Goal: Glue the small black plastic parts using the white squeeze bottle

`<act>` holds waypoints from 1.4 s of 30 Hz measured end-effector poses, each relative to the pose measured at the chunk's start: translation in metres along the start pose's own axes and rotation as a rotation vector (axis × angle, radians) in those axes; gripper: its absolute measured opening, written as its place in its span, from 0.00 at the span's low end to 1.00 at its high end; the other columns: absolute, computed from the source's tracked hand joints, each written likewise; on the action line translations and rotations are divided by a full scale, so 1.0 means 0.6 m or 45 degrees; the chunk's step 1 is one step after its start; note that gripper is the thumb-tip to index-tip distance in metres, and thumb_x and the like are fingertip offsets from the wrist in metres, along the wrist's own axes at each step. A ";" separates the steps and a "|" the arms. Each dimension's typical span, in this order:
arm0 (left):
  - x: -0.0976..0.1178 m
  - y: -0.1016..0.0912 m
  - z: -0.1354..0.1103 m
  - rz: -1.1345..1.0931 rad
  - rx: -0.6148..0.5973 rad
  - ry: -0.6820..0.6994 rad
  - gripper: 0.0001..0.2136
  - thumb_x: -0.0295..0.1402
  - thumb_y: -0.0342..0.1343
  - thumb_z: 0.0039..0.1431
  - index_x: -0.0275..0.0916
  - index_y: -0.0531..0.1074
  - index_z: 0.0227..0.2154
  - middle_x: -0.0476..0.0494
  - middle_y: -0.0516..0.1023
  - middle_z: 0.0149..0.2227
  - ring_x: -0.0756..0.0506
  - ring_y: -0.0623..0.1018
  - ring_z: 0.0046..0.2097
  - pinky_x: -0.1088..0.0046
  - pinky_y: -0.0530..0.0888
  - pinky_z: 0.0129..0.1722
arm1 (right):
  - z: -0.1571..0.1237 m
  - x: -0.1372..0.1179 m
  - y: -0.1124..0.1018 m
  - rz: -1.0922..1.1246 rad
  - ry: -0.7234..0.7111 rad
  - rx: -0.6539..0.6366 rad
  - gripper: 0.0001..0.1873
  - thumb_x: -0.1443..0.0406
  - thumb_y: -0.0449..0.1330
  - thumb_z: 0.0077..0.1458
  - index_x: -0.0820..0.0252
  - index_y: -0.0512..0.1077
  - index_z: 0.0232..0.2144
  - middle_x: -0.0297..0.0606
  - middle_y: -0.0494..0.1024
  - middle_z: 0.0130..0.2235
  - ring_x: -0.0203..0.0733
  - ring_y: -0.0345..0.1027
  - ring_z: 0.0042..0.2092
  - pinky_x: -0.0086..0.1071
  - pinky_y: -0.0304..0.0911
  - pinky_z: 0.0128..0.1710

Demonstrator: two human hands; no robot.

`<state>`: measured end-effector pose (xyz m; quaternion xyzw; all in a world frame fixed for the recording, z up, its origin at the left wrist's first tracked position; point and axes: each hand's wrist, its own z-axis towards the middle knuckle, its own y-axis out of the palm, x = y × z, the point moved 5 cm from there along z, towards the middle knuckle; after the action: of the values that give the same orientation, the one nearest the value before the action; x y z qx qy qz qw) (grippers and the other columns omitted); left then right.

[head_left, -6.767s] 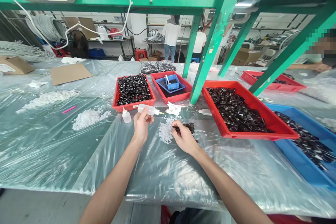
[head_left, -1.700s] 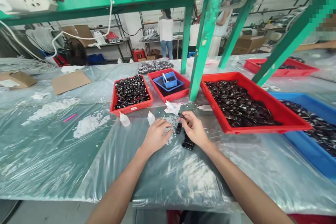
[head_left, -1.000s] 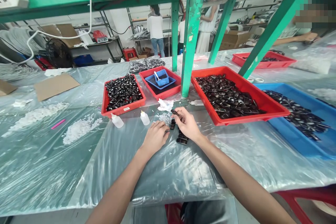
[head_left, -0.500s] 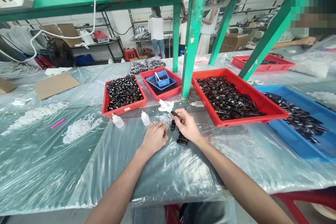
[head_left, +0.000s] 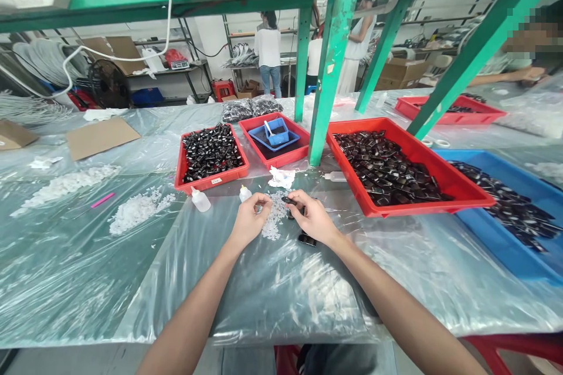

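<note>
Head camera, and here the right hand (head_left: 314, 220) grips 1 small black piece (head_left: 288, 200) between thumb and fingers, right by the scattered white bits (head_left: 273, 224), while across them the left hand (head_left: 251, 218) curls its fingers inward, whether around anything cannot be told, with 1 bottle (head_left: 244, 193) standing just behind it.

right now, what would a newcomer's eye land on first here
Probably the big red tray heaped with black parts, just right of the green post. Next might be the black piece in the right grip, near the scattered small white bits. The pink stick also stands out, lying between two white heaps on the left.
</note>
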<state>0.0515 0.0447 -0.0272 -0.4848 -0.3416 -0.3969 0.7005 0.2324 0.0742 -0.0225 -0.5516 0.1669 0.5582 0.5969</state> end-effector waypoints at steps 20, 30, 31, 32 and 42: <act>0.000 0.007 0.000 -0.272 0.045 -0.042 0.09 0.39 0.62 0.54 0.39 0.80 0.33 0.44 0.82 0.34 0.47 0.76 0.32 0.73 0.70 0.31 | -0.004 -0.008 0.011 -0.077 -0.079 -0.104 0.08 0.63 0.55 0.62 0.53 0.70 0.43 0.30 0.75 0.27 0.38 0.67 0.25 0.29 0.59 0.28; 0.003 0.008 0.000 -0.381 -0.020 -0.113 0.12 0.44 0.62 0.56 0.39 0.76 0.31 0.45 0.79 0.34 0.45 0.76 0.36 0.71 0.72 0.38 | -0.004 -0.008 0.010 -0.039 -0.066 -0.100 0.08 0.62 0.55 0.62 0.54 0.71 0.43 0.31 0.76 0.29 0.38 0.68 0.26 0.30 0.59 0.27; 0.004 0.009 -0.001 -0.396 -0.042 -0.124 0.13 0.45 0.62 0.56 0.39 0.76 0.32 0.45 0.79 0.34 0.45 0.76 0.36 0.71 0.72 0.38 | -0.003 -0.008 0.011 -0.015 -0.062 -0.096 0.08 0.62 0.55 0.62 0.54 0.71 0.43 0.32 0.77 0.30 0.38 0.68 0.26 0.30 0.60 0.27; 0.006 0.010 -0.002 -0.409 -0.066 -0.133 0.14 0.46 0.62 0.56 0.38 0.76 0.32 0.45 0.78 0.34 0.46 0.76 0.36 0.71 0.72 0.38 | -0.003 -0.008 0.011 0.015 -0.058 -0.094 0.08 0.62 0.55 0.62 0.55 0.70 0.43 0.33 0.78 0.31 0.38 0.69 0.27 0.30 0.61 0.27; 0.003 0.016 -0.002 -0.447 -0.147 -0.133 0.15 0.47 0.61 0.57 0.39 0.75 0.33 0.46 0.77 0.35 0.46 0.75 0.37 0.71 0.71 0.39 | -0.002 -0.004 0.016 0.169 -0.037 -0.150 0.07 0.63 0.55 0.62 0.55 0.70 0.43 0.34 0.78 0.32 0.38 0.71 0.29 0.29 0.62 0.26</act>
<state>0.0609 0.0450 -0.0296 -0.4771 -0.4333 -0.5064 0.5729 0.2240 0.0698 -0.0258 -0.5651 0.1612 0.6134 0.5276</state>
